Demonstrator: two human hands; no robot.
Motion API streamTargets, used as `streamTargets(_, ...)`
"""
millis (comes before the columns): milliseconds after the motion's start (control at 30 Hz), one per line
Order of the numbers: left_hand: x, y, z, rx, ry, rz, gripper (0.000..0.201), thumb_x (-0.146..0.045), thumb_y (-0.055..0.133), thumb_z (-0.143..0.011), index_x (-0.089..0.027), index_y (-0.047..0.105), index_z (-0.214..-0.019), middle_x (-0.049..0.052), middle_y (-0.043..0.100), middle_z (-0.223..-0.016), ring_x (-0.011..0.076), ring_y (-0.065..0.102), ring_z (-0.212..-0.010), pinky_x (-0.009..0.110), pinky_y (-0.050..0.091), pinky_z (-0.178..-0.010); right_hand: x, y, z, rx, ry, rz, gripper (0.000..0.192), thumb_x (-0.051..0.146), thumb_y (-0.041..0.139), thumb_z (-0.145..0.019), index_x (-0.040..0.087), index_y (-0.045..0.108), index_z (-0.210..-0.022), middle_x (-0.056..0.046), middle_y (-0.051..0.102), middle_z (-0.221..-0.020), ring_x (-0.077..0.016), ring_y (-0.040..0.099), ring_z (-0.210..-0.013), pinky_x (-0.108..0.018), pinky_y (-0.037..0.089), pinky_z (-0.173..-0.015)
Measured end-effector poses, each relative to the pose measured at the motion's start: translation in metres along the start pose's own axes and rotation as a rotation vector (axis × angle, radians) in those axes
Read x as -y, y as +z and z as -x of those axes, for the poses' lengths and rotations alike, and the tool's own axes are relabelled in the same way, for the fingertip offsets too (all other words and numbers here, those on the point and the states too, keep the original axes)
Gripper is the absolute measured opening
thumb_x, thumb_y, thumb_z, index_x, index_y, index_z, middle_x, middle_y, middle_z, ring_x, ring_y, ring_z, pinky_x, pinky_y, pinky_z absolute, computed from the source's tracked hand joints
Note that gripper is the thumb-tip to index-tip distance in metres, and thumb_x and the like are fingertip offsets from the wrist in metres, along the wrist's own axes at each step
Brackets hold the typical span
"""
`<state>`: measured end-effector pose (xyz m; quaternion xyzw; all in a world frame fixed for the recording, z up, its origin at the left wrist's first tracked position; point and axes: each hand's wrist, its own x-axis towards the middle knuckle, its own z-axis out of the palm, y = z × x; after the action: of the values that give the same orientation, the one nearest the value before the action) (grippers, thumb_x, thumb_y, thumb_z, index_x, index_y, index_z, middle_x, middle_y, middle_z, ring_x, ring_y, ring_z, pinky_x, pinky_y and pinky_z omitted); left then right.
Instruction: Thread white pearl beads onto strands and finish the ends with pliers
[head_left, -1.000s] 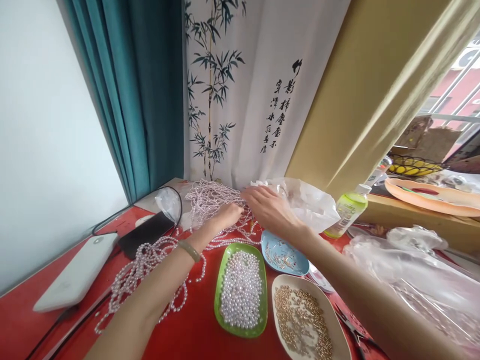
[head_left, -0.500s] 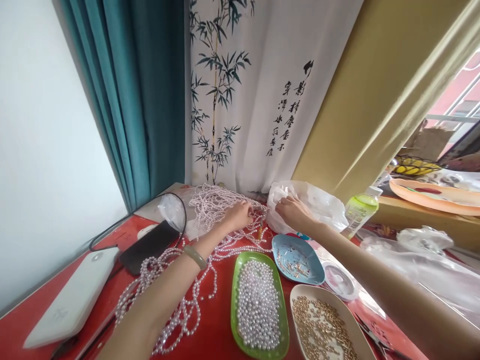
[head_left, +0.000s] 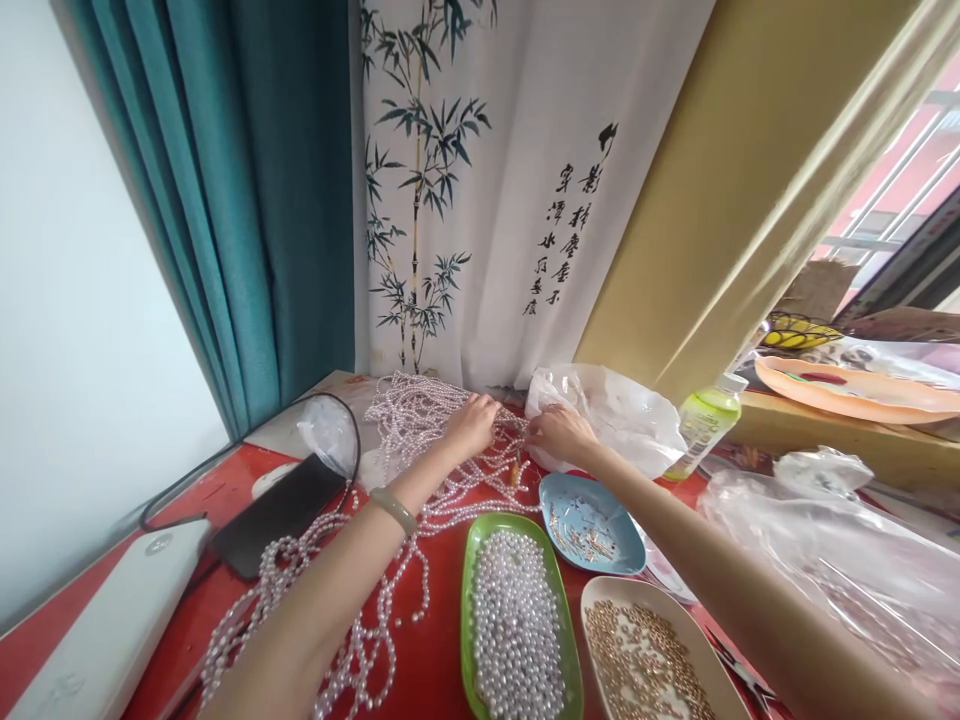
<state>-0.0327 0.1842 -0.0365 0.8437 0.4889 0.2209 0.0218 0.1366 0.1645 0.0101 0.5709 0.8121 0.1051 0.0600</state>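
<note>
My left hand (head_left: 472,424) is closed at the right part of a heap of pale pink pearl bead strands (head_left: 409,410), with strands running under its curled fingers. A jade-coloured bangle (head_left: 393,510) circles the wrist. My right hand (head_left: 564,434) is just right of it, at the strands' right ends and in front of a clear plastic bag (head_left: 626,410). Its fingers are bent together; what they pinch is too small to make out. Nearer me are a green tray (head_left: 468,600) of loose pearl beads, a blue dish (head_left: 592,500) with small gold pieces, and a cream dish (head_left: 720,690) of gold beads.
More bead strands (head_left: 367,640) trail under my left forearm. At left lie a black phone (head_left: 277,510) and a white power bank (head_left: 112,620) with a cable. At right are a green-labelled bottle (head_left: 703,425), plastic sheeting (head_left: 810,540) and pliers (head_left: 742,670).
My right hand has moved left and down, off the plastic bag to the strand ends beside my left hand. My left hand stays at the heap. The whole view has shifted slightly.
</note>
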Motion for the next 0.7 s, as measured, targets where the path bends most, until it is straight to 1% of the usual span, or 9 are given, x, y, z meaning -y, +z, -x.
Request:
streamTargets(33,0.003,-0.004,0.001,-0.025,-0.006,0.023,0.043,-0.008,0.045,-0.075,-0.019,0.050,-0.116,0.006,0.050,-0.120,0.0199,0.048,-0.102,0.025,0.047,-0.064,-0.003,0.000,0.000,0.002,0.000,-0.011,0.026,0.034,0.047,-0.080,0.021,0.068,-0.089,-0.007,0.062,-0.092,-0.0218,0.051,-0.094,-0.028,0.039,-0.070)
streamTargets(100,0.008,-0.015,0.002,-0.065,0.005,0.064,0.033,-0.015,0.047,-0.078,-0.022,0.056,-0.109,0.002,0.052,-0.118,0.0175,0.051,-0.097,0.024,0.046,-0.061,-0.009,-0.002,0.000,-0.006,-0.006,-0.019,0.026,0.030,0.045,-0.081,0.022,0.068,-0.089,-0.007,0.061,-0.096,-0.0206,0.050,-0.095,-0.026,0.039,-0.071)
streamTargets(167,0.011,-0.025,0.001,-0.069,0.010,0.070,0.022,-0.023,0.049,-0.080,-0.023,0.063,-0.096,0.000,0.059,-0.106,0.0180,0.052,-0.096,0.025,0.046,-0.066,-0.013,-0.004,0.000,-0.010,-0.013,-0.019,0.026,0.027,0.044,-0.082,0.021,0.068,-0.089,-0.008,0.060,-0.099,-0.0202,0.050,-0.097,-0.025,0.039,-0.072)
streamTargets(233,0.013,-0.032,-0.001,-0.053,-0.014,0.054,0.019,-0.025,0.049,-0.080,-0.024,0.066,-0.087,0.001,0.064,-0.094,0.0190,0.054,-0.093,0.028,0.045,-0.071,-0.014,-0.006,0.002,-0.003,-0.016,-0.016,0.026,0.025,0.044,-0.082,0.019,0.068,-0.088,-0.008,0.061,-0.098,-0.0195,0.052,-0.094,-0.025,0.039,-0.069)
streamTargets(333,0.013,-0.037,-0.005,-0.029,-0.071,0.047,0.022,-0.020,0.049,-0.079,-0.024,0.067,-0.091,0.002,0.066,-0.093,0.0193,0.058,-0.088,0.029,0.044,-0.073,-0.013,-0.008,0.006,0.006,0.010,0.005,0.026,0.015,0.041,-0.081,0.017,0.066,-0.085,-0.007,0.063,-0.092,-0.0174,0.057,-0.083,-0.023,0.039,-0.061)
streamTargets(433,0.012,-0.039,-0.003,0.016,-0.103,0.062,0.026,-0.018,0.048,-0.078,-0.024,0.065,-0.097,0.002,0.066,-0.097,0.0193,0.059,-0.087,0.028,0.045,-0.072,-0.013,-0.015,0.013,-0.034,0.074,0.063,0.029,0.005,0.038,-0.078,0.014,0.064,-0.089,-0.010,0.062,-0.091,-0.0185,0.059,-0.079,-0.024,0.039,-0.057)
streamTargets(567,0.009,-0.037,0.004,0.065,-0.105,0.122,0.026,-0.026,0.051,-0.077,-0.024,0.063,-0.100,0.003,0.063,-0.105,0.0207,0.058,-0.093,0.029,0.045,-0.075,-0.020,-0.038,0.023,-0.142,0.129,0.163,0.030,0.003,0.033,-0.080,0.010,0.058,-0.095,-0.015,0.057,-0.099,-0.0208,0.059,-0.080,-0.025,0.039,-0.056)
streamTargets(633,0.007,-0.034,0.006,0.056,-0.098,0.158,0.029,-0.028,0.052,-0.076,-0.021,0.062,-0.103,0.006,0.061,-0.109,0.0224,0.056,-0.097,0.031,0.044,-0.078,-0.024,-0.050,0.027,-0.188,0.134,0.198,0.029,0.004,0.032,-0.082,0.010,0.056,-0.096,-0.016,0.055,-0.101,-0.0215,0.057,-0.084,-0.026,0.038,-0.057)
streamTargets(700,0.005,-0.031,0.007,0.045,-0.083,0.185,0.031,-0.026,0.052,-0.076,-0.018,0.060,-0.105,0.008,0.060,-0.110,0.0234,0.055,-0.100,0.033,0.043,-0.080,-0.028,-0.061,0.031,-0.235,0.132,0.260,0.028,0.005,0.031,-0.083,0.010,0.055,-0.095,-0.015,0.054,-0.099,-0.0210,0.056,-0.084,-0.025,0.038,-0.056)
